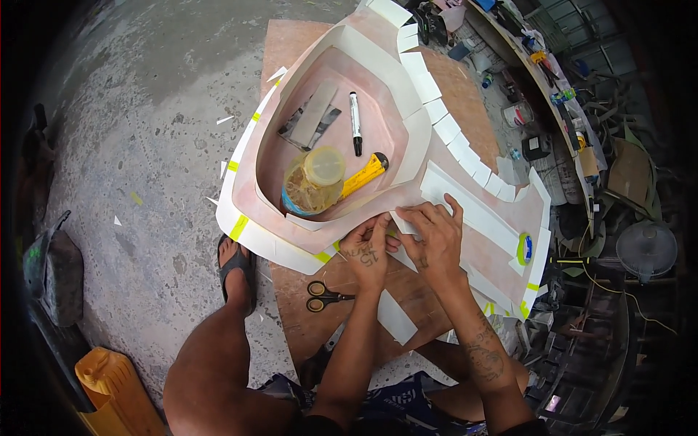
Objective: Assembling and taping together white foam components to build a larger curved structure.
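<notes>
A large pink moulded shell edged with white card strips lies on a brown board. My left hand and my right hand both press on a white card piece at the shell's near edge, fingers bent over it. In the shell's hollow sit a clear plastic jar with a yellowish lid, a black marker, a yellow utility knife and a flat metal strip.
Black-handled scissors and a loose white card strip lie on the board near me. A roll of tape rests on the shell's right side. A cluttered bench runs along the right. A yellow canister stands lower left.
</notes>
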`<state>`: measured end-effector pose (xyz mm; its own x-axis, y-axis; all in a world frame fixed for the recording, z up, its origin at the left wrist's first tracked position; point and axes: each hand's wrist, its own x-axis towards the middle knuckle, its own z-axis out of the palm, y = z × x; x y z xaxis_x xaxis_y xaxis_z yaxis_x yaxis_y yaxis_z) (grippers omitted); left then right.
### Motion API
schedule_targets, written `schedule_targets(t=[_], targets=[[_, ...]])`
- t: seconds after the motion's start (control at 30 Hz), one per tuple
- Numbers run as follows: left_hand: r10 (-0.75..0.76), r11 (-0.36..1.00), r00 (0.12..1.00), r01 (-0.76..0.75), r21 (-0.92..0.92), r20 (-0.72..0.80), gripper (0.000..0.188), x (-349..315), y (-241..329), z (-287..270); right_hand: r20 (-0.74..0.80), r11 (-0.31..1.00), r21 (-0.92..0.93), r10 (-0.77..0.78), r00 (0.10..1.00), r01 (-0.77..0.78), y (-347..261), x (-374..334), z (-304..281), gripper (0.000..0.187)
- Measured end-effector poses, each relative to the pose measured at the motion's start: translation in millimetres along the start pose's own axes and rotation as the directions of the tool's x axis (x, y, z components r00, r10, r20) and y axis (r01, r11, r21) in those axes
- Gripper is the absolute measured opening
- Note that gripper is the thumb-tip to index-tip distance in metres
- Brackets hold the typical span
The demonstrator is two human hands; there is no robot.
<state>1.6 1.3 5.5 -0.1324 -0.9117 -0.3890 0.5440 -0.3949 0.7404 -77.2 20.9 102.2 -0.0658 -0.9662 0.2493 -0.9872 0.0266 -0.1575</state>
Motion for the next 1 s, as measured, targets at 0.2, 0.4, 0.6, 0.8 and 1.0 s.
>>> schedule_targets(t=[0.2,0.4,0.6,0.8,1.0], targets=[[-0.023,0.997,1.0,0.025,-0.07,0.02,0.022,1,3,4,0.007,1.0,0.008,-0.003,1.0,0.003,1,-1,-1,0.032],[-0.018,0.994,0.998,0.025,-0.11,0.066,0.024,1,-5,5,-0.008,0.999,0.037,-0.005,1.0,0.005,2,-1,-1,0.03],[0.186,0.969,0.98,-0.194,0.154,0.067,0.026,-1,-11,6,0.016,0.997,0.061,0.04,0.999,-0.041,0,-1,-1,0.028],[0.252,0.921,0.964,-0.267,0.285,0.087,0.023,-1,-8,6,-0.017,0.996,0.09,0.024,1.0,-0.022,0,-2,0,0.03],[0.334,0.875,0.936,-0.35,0.335,0.107,0.018,2,-16,4,-0.014,0.997,0.065,0.041,0.999,-0.04,-2,-3,-2,0.031]])
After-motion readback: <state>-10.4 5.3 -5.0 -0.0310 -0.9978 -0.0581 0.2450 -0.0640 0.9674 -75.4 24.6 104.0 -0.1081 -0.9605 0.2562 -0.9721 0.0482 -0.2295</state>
